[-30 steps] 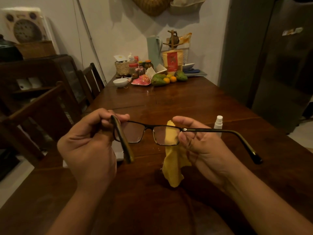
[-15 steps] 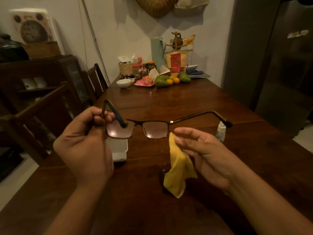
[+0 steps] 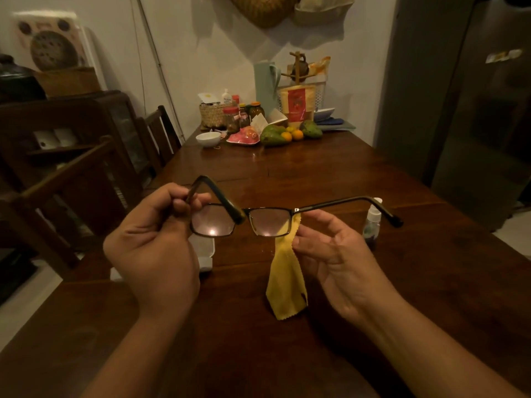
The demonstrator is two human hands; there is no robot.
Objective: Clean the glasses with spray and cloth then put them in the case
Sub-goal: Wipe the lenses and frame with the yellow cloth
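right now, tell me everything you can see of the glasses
The glasses have a thin dark rectangular frame, metal by the look, and two clear lenses with light glints. They are held level above the wooden table. The left hand grips one temple, folded partway across its lens; the other temple sticks out straight toward the spray bottle. The right hand pinches a yellow cloth at the other lens's outer edge.

Yellow cloth (image 3: 286,280), seemingly black glasses (image 3: 268,210).
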